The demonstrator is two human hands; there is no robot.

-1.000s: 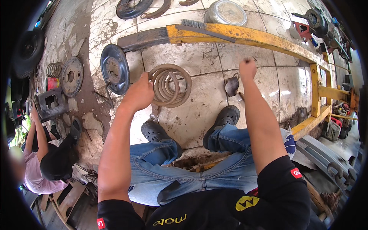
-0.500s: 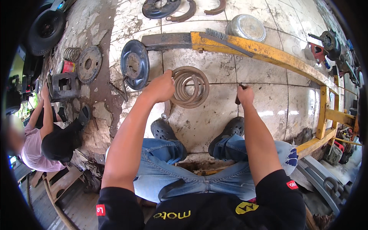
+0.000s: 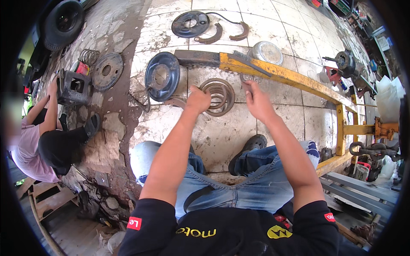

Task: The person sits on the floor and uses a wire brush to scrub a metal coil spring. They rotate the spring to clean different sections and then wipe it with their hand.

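Note:
My left hand point(image 3: 198, 100) is closed on the left edge of a rusty brown coil spring point(image 3: 231, 94), seen nearly end-on above the floor tiles. To its right, my right hand point(image 3: 259, 102) reaches forward with thumb and forefinger apart. Its fingertips are at a small grey metal piece point(image 3: 252, 78) whose kind I cannot make out; whether they touch it is unclear. Left of the spring stands a dark round brake backing plate point(image 3: 150, 81), tilted against a beam. A curved brake shoe point(image 3: 174, 101) lies partly behind my left forearm.
A yellow steel beam frame point(image 3: 299, 78) runs across and down the right, with a wire brush point(image 3: 252, 63) on it. Beyond lie a metal drum point(image 3: 268, 53), another backing plate point(image 3: 184, 24) and brake shoes point(image 3: 210, 36). At left, another person point(image 3: 32, 147) sits by a dark block point(image 3: 73, 88).
My right hand has moved forward and left, closer to the spring, and its fingers have opened; the dark handle it held no longer shows there. My left hand stays on the spring. The view has shifted.

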